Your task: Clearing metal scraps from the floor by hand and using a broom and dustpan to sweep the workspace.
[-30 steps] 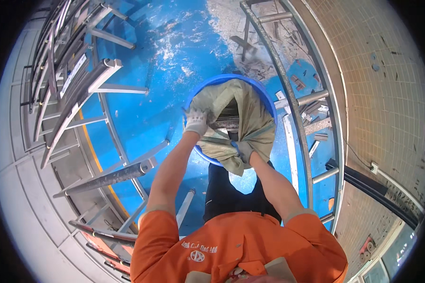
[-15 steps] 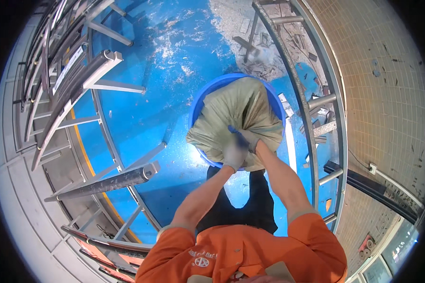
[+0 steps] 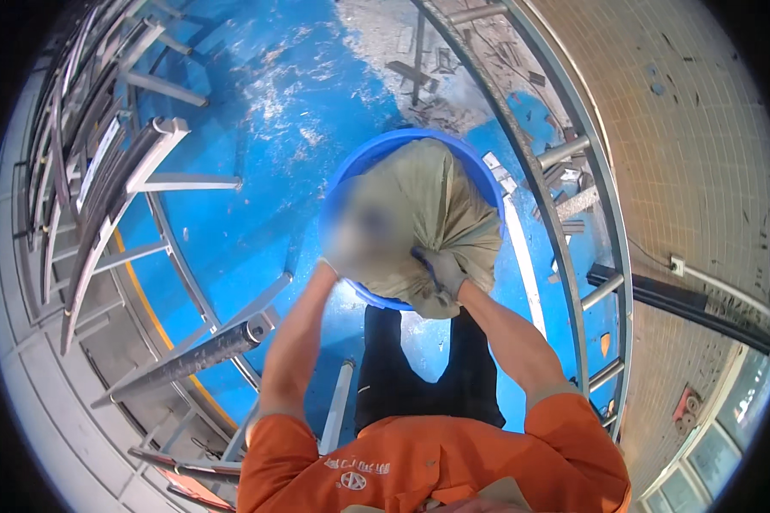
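Note:
A large olive-green woven sack (image 3: 453,205) fills the round blue tub (image 3: 498,184) in front of my legs, its cloth gathered into folds. My right hand (image 3: 443,272), in a grey glove with dark blue on it, is closed on the bunched cloth at the sack's near side. Over the left part of the sack and the tub's left rim is my left hand (image 3: 355,235). A blur covers it, so its fingers and anything in them cannot be made out.
A metal ladder-like frame (image 3: 603,197) stands to the right, beside a tiled wall (image 3: 684,171). Racks with long dark profiles (image 3: 115,205) line the left, and a padded bar (image 3: 205,352) juts toward me. Scraps and debris (image 3: 453,64) lie on the floor beyond the tub.
My left hand has moved left, away from my right hand, to the sack's left side. My right hand still grips the gathered cloth. The view has shifted slightly.

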The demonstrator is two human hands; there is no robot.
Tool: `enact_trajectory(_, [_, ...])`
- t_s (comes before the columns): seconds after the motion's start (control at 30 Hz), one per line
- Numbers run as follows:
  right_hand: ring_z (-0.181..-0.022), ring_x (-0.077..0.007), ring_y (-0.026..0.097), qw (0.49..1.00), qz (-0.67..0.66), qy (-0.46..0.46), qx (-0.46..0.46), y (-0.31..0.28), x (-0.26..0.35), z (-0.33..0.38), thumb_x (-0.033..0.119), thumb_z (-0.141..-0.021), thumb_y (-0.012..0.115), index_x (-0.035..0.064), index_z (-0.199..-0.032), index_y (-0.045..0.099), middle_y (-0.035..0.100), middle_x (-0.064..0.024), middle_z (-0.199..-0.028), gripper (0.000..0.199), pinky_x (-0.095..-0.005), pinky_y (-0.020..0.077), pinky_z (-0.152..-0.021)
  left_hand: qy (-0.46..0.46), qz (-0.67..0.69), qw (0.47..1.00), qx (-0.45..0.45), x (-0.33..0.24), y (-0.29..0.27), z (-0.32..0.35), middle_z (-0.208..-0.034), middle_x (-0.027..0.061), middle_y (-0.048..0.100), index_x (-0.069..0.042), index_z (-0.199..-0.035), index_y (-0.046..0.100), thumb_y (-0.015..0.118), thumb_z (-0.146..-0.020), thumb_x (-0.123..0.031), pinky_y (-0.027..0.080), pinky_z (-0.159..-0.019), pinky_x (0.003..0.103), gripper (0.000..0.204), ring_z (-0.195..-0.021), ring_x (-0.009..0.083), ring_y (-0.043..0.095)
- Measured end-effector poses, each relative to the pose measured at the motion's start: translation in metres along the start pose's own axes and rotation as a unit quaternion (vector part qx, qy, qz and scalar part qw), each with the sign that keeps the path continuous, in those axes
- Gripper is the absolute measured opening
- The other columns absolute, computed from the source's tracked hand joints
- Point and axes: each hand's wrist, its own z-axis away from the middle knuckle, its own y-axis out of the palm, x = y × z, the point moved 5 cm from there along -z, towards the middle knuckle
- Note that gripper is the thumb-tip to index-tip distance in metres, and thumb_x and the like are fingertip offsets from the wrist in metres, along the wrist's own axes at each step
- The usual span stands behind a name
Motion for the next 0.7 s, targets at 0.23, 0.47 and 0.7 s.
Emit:
enact_trajectory(0.23, [-0.074,-0.0137,0.06,0.999,0.028,0.002,0.015,-0.006,-0.023,0.092,0.025,-0.084,0.067,-0.0058,-0.098,0.067,0.067,-0.0095,-0.088,0.034,-0.0258,0.0487,-0.068,-0.218,-0.181,0.953,-0.11,0.1,-0.02,-0.074,-0.122,0.0176,0.058,-0.005,-0.135,0.046,0.064,-0.077,-0.052,0.039,-0.102,0.045,0.077,-0.116,0.0344,0.053])
enact_trajectory(0.47, [-0.078,-0.0143,0.061,0.995,0.057,-0.058,-0.061,-0.123,-0.125,0.142,0.02,-0.083,0.066,-0.004,-0.101,0.067,0.068,-0.0104,-0.09,0.03,-0.0277,0.0487,-0.07,-0.133,-0.066,0.989,-0.013,0.042,0.084,-0.011,-0.1,0.0173,0.067,0.001,-0.115,0.061,0.069,-0.075,-0.044,0.052,-0.081,0.037,0.061,-0.09,0.0315,0.065])
enact_trajectory(0.7, [-0.081,-0.0163,0.062,0.989,0.027,0.091,-0.114,-0.228,-0.196,0.172,0.016,-0.083,0.064,-0.002,-0.103,0.066,0.067,-0.0104,-0.092,0.027,-0.0296,0.0484,-0.072,-0.094,-0.111,0.973,-0.18,-0.028,0.216,0.079,-0.093,0.0174,0.068,-0.002,-0.099,0.063,0.063,-0.077,-0.05,0.051,-0.076,0.042,0.053,-0.084,0.0348,0.065])
